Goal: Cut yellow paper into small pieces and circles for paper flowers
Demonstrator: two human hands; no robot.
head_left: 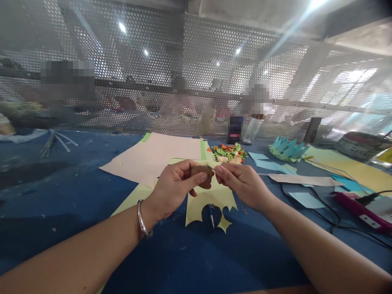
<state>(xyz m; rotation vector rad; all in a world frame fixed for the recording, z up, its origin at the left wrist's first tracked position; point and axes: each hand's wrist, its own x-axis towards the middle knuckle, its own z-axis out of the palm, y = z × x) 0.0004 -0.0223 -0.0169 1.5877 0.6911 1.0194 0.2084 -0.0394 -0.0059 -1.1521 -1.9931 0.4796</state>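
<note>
While left fingers (196,179) hold a tan disc (203,168), right fingers (226,174) pinch something thin (210,167) at its edge

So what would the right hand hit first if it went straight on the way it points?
Probably the brownish roundish piece in the left hand, directly ahead; exact depth is unclear.

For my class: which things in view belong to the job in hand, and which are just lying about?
Belonging to the job, I'd judge:
brown rounded piece, in the left grip
thin piece, in the right grip
possibly the blue pointed tool below

Lying about, apparently:
pale pink sheet
coloured scraps
spiky blue-green paper
magenta power strip
</note>
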